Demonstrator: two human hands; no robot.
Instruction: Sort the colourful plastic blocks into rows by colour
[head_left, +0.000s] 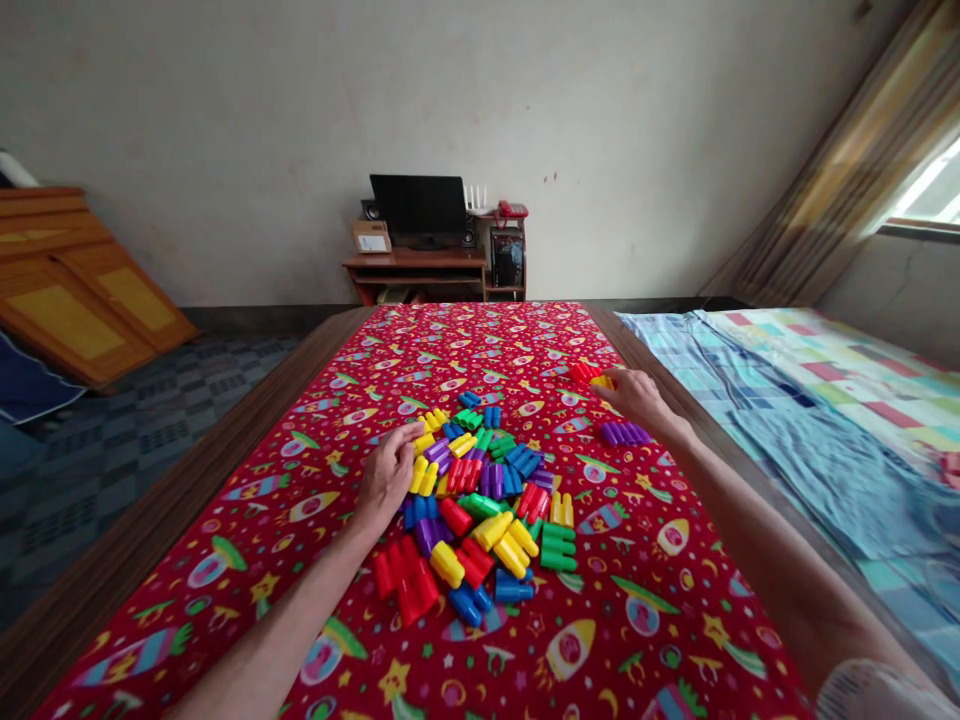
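Placing yellow block (602, 381), I guess | right hand (637, 396) pinching it | left hand (388, 470): can't tell | next needs gentle let-go

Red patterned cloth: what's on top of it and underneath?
On the red cloth lie a pile of coloured blocks and, right of it, purple blocks and red blocks. Brown tabletop shows along both sides; the cloth hides the rest underneath.
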